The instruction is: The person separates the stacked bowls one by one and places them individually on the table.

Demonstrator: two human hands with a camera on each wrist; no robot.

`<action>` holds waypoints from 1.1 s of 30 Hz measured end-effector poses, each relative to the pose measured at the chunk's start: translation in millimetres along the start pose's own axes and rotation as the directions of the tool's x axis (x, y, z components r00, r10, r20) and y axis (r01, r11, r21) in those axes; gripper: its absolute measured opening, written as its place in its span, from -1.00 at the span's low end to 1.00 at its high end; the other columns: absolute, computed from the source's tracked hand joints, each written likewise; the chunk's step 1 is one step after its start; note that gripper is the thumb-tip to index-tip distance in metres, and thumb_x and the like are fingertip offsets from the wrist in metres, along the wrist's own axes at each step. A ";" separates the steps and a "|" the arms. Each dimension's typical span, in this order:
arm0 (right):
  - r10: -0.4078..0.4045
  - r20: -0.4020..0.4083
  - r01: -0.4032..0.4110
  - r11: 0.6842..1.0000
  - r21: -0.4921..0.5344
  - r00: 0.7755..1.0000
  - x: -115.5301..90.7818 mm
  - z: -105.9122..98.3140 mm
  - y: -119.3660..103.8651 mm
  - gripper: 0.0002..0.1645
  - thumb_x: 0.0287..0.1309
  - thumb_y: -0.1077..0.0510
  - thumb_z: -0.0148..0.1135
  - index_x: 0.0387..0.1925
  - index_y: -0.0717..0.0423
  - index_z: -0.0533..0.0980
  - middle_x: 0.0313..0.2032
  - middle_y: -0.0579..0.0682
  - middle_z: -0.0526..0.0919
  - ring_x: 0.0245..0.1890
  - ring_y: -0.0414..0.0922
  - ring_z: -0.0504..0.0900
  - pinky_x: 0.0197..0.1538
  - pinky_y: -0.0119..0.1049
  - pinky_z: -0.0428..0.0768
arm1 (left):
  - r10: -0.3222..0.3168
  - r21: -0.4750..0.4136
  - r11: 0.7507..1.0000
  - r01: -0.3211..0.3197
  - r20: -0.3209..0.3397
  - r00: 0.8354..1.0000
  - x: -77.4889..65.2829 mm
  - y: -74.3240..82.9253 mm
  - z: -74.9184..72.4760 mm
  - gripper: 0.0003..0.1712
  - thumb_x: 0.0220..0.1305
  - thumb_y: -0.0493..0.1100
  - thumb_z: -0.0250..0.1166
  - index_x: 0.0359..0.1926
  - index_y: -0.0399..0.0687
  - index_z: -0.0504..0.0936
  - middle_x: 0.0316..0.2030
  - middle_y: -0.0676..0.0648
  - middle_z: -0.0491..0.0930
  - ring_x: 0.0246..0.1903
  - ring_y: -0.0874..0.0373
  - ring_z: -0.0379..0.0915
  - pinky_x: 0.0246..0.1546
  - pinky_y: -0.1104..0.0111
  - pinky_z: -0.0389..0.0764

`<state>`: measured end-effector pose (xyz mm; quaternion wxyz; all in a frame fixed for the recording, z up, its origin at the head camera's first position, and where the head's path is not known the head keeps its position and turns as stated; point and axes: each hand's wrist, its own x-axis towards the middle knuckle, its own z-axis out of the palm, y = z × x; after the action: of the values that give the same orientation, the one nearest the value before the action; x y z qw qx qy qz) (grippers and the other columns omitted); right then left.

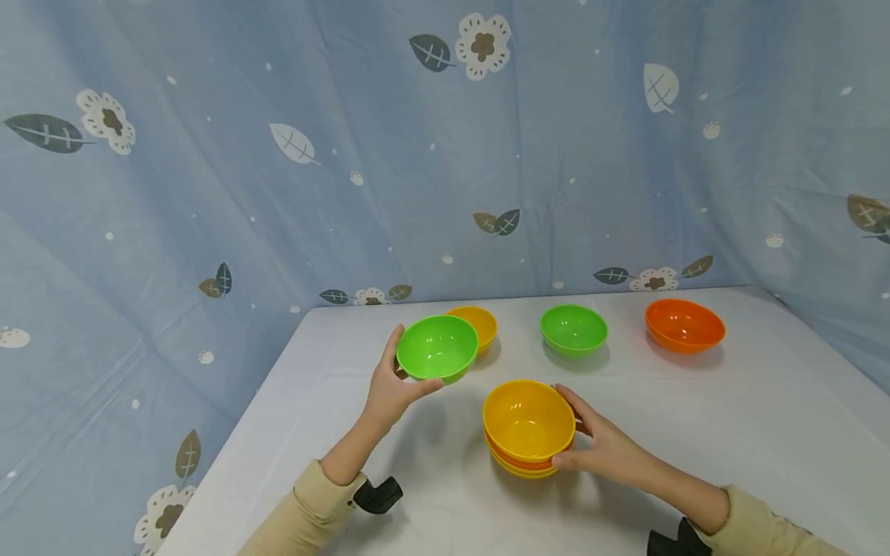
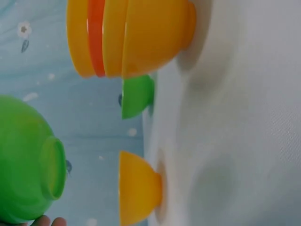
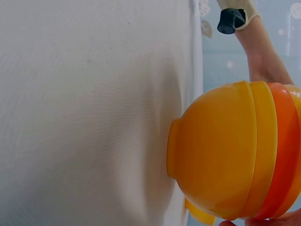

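Note:
My left hand (image 1: 391, 392) holds a light green bowl (image 1: 436, 347) up off the table, its thumb along the near side and fingers round the left side. A stack of nested bowls (image 1: 528, 425), yellow ones with an orange one among them, sits close over the white tabletop. Gripping the stack from the right is my right hand (image 1: 603, 446), thumb at the front and fingers behind the rim. In the left wrist view the green bowl (image 2: 23, 160) shows its base, with fingertips below it. The right wrist view shows the stack (image 3: 221, 150) from the side, fingertips at its lower edge.
Along the back of the white table (image 1: 292, 401) stand a yellow bowl (image 1: 484, 324), partly behind the held green one, another green bowl (image 1: 573, 330) and an orange bowl (image 1: 684, 326). A blue patterned curtain (image 1: 389, 154) hangs behind the table.

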<state>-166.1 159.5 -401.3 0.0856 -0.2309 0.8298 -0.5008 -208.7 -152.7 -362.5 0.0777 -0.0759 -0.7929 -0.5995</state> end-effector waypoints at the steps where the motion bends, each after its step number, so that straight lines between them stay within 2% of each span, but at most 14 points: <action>1: -0.006 -0.002 0.006 1.000 -0.004 1.000 0.2 0.2 -0.1 0.15 -0.07 -0.01 0.38 0.36 0.33 -0.09 0.33 0.35 0.04 0.22 0.29 0.22 0.13 0.18 0.32 | 0.001 0.003 1.000 -0.001 -0.004 1.000 1.1 -1.4 -1.2 0.23 -0.19 -0.20 0.51 0.42 -0.06 -0.11 0.33 -0.13 0.10 0.09 -0.06 0.31 -0.02 0.21 0.51; 10: -0.047 -0.011 0.047 0.999 -0.016 0.999 0.3 1.0 0.0 0.11 -0.07 0.02 0.38 0.37 0.24 -0.06 0.32 0.30 0.10 0.19 0.27 0.27 0.09 0.25 0.30 | -0.030 -0.007 1.000 0.030 -0.054 0.998 9.3 -11.1 -15.1 0.21 -0.12 -0.21 0.47 0.43 -0.06 -0.15 0.33 -0.16 0.10 0.16 -0.06 0.24 0.05 0.21 0.44; 17: -0.018 -0.005 0.018 1.000 -0.004 1.000 -0.1 1.3 -2.6 0.11 -0.07 0.02 0.37 0.38 0.21 -0.06 0.33 0.30 0.08 0.21 0.27 0.24 0.12 0.24 0.29 | -0.055 -0.030 0.998 0.053 -0.083 0.995 12.0 -12.1 -24.6 0.21 -0.09 -0.23 0.45 0.43 -0.03 -0.19 0.34 -0.18 0.06 0.21 -0.08 0.19 0.13 0.13 0.36; 33: -0.004 -0.014 0.004 1.000 0.004 1.000 -1.9 2.8 -2.0 0.10 -0.07 0.01 0.37 0.38 0.18 -0.05 0.33 0.29 0.09 0.22 0.25 0.23 0.12 0.23 0.29 | -0.044 0.020 0.999 0.047 -0.136 0.990 23.5 -22.0 -38.3 0.21 -0.08 -0.22 0.44 0.43 -0.06 -0.22 0.37 -0.18 -0.03 0.24 -0.07 0.12 0.16 0.11 0.33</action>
<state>-162.8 157.4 -401.1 0.0792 -0.2290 0.8288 -0.5044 -235.1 -194.8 -367.8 0.1183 -0.0159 -0.7942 -0.5958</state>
